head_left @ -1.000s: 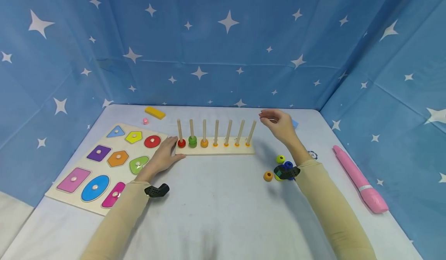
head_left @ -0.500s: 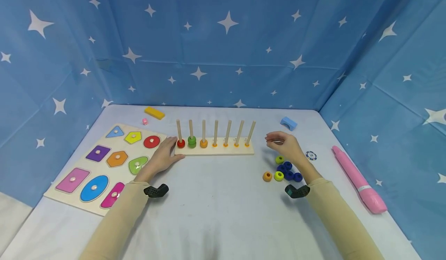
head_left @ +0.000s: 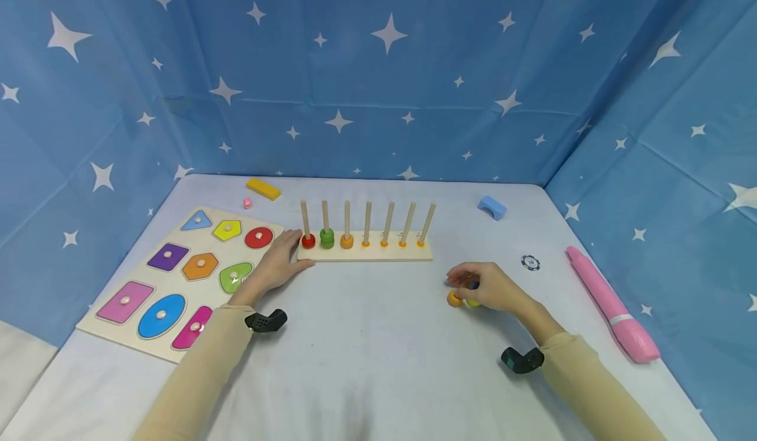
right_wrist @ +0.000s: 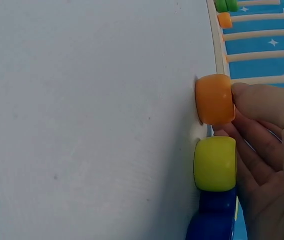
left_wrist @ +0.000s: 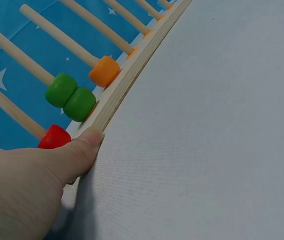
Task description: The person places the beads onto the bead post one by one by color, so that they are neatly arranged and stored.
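Orange ring (right_wrist: 213, 99) sits on the bench (head_left: 367, 336) under the right hand (head_left: 487, 288); fingers curl over it, looks like just touching, hard to tell if gripped. Yellow ring (right_wrist: 214, 163) alongside. Left hand (head_left: 273, 267) lies relaxed, thumb pressing the peg board (head_left: 367, 252).

The peg board (head_left: 365, 253) stands mid-tabletop (head_left: 367, 349); the shape puzzle (head_left: 177, 277) lies at its 8 o'clock; the left hand (head_left: 275, 267) rests between them (thumb against the board's end); loose rings (head_left: 454, 298) sit at 4 o'clock under the right hand (head_left: 487, 286); the pen (head_left: 612, 313) lies farther right; a small block (head_left: 492, 207) at 2 o'clock.
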### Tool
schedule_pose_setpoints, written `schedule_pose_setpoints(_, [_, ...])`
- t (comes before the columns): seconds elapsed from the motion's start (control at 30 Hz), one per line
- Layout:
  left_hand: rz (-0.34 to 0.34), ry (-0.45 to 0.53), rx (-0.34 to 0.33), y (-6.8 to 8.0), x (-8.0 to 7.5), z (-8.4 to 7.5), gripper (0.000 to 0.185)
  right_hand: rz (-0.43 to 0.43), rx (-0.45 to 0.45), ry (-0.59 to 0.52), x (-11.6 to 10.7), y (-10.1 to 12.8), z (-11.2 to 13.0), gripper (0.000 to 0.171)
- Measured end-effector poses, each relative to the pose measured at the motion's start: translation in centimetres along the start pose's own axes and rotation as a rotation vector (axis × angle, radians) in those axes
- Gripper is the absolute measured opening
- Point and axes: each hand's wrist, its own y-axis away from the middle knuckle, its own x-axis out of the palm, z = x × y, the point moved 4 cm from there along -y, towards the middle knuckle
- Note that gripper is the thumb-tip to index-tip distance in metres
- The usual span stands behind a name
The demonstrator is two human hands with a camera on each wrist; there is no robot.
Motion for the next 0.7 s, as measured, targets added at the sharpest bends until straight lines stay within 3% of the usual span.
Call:
schedule_pose_setpoints(0.4, [-0.006, 0.005, -0.01, -0.2, 0.1, 0.0, 0.083, 0.047, -0.113, 0.131, 0.6, 1.5, 1.2, 0.032])
schedule_pose_setpoints(0.57, [-0.009, 0.006, -0.007, -0.2, 0.1, 0.1, 0.082, 0.016, -0.157, 0.141, 0.9, 1.5, 1.4, 0.032])
schedule_pose_setpoints(0.7, [-0.004, 0.001, -0.01, -0.2, 0.2, 0.1, 0.082, -0.008, -0.136, 0.101, 0.5, 0.9, 1.6, 0.03])
